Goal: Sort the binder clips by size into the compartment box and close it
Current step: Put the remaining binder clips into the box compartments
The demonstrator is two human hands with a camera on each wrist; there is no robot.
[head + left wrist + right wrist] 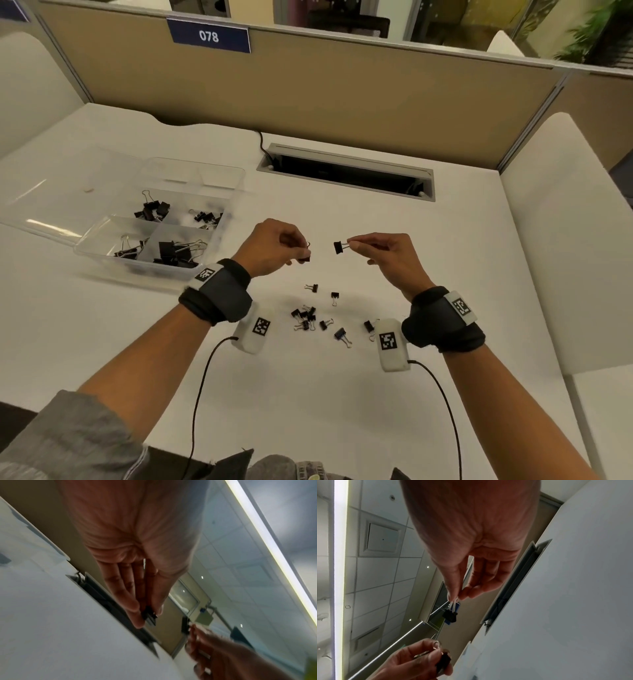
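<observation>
Above the desk my right hand (356,242) pinches a small black binder clip (338,247) by its wire handles; the right wrist view shows the same binder clip (450,615) hanging from the fingertips. My left hand (303,251) holds another small black clip (305,258) between curled fingers, and this clip (149,616) shows at the fingertips in the left wrist view. Several small clips (306,317) lie loose on the desk between my wrists. The clear compartment box (102,255) stands open at the left with clips in its compartments.
The box's clear lid (51,202) lies open to the left. A cable slot (346,171) cuts the desk behind my hands. A beige partition (308,96) closes the back. Cables (202,387) run from both wrist units toward me.
</observation>
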